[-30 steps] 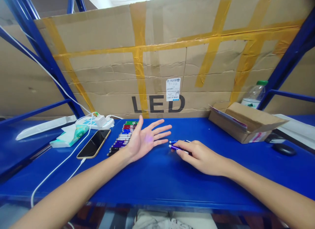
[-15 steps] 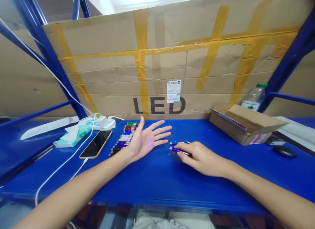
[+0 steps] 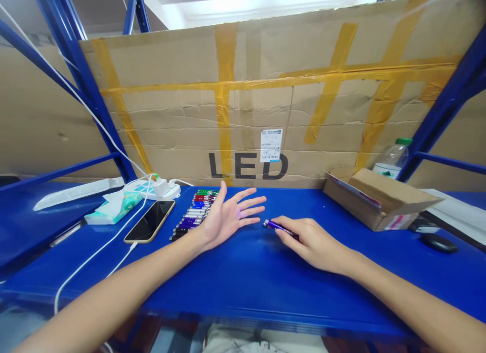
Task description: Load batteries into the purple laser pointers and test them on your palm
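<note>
My right hand [image 3: 309, 240] is closed around a slim purple penlight [image 3: 281, 228], its silver tip pointing left. Facing that tip, my left hand [image 3: 227, 217] is spread with the palm showing and the fingers stretched out. A faint violet glow falls on the palm near the base of the fingers. Beside and partly behind my left wrist, a row of penlights [image 3: 190, 220] in green, red, blue, silver, purple and black lies on the blue table [image 3: 243, 287]. Another shiny tip seems to sit just behind the held penlight, mostly hidden.
To the left lie a phone [image 3: 150, 222] on a charging cable, a tissue pack [image 3: 114, 211] and a white power strip [image 3: 167, 190]. An open cardboard box [image 3: 374, 199], a bottle [image 3: 393, 158] and a black mouse [image 3: 438, 243] stand at right. A large carton [image 3: 182, 120] closes off the back.
The penlight in my right hand has risen slightly and now covers the blue penlight seen behind it before. The violet spot has moved up the palm toward the fingers. My camera view has shifted slightly.
</note>
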`<state>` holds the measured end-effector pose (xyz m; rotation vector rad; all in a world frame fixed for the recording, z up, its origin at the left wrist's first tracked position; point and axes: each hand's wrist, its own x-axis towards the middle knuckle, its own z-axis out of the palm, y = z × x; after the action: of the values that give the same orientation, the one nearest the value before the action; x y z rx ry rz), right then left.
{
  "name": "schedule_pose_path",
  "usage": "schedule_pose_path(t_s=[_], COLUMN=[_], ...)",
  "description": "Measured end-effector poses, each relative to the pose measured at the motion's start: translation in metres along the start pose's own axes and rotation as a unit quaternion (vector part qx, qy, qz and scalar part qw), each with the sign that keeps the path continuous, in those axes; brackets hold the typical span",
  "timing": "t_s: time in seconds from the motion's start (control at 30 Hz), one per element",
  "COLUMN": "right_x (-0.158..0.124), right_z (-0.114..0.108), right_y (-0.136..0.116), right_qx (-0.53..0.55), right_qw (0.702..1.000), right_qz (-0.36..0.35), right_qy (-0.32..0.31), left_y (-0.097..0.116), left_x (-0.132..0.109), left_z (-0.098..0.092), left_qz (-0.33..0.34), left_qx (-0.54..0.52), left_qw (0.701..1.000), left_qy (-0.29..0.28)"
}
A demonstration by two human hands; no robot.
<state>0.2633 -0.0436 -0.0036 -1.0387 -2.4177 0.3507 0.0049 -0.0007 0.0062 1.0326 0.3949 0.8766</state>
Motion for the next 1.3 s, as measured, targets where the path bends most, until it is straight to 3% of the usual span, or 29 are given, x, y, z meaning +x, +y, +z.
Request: schedule_pose_path(t_s=[0.17, 0.37, 0.57, 0.73, 0.9, 0.97, 1.1, 1.17, 1.3], right_x=[0.002, 0.001, 0.004, 0.005, 0.008, 0.007, 0.006, 0.006, 0.007], right_z=[-0.001, 0.003, 0.001, 0.001, 0.000, 0.001, 0.005, 0.005, 0.001], right_y=[0.000, -0.003, 0.004, -0.001, 0.004, 0.002, -0.010, -0.013, -0.004], right_qx=[-0.014, -0.015, -0.020, 0.036, 0.047, 0.034, 0.045, 0.058, 0.042], right_qw=[0.999, 0.999, 0.998, 0.997, 0.997, 0.997, 0.994, 0.996, 0.997], right_qz=[0.031, -0.005, 0.056, 0.000, 0.066, 0.067, -0.003, -0.006, 0.056], right_qy=[0.000, -0.045, 0.002, -0.070, 0.013, -0.007, -0.096, -0.073, 0.012], left_y=[-0.001, -0.001, -0.002, -0.003, -0.003, -0.003, -0.003, -0.003, -0.004], left_x=[0.001, 0.001, 0.001, 0.001, 0.002, 0.002, 0.002, 0.002, 0.002], left_z=[-0.002, -0.004, -0.004, -0.004, -0.006, -0.006, -0.005, -0.006, -0.007], left_qz=[-0.002, -0.003, -0.004, -0.006, -0.007, -0.006, -0.006, -0.011, -0.014], left_qx=[0.008, 0.007, 0.010, 0.013, 0.022, 0.024, 0.025, 0.028, 0.032], left_qw=[1.000, 1.000, 1.000, 1.000, 1.000, 1.000, 1.000, 0.999, 0.999], left_qy=[0.001, 0.013, -0.008, 0.003, -0.006, -0.009, 0.008, 0.015, 0.011])
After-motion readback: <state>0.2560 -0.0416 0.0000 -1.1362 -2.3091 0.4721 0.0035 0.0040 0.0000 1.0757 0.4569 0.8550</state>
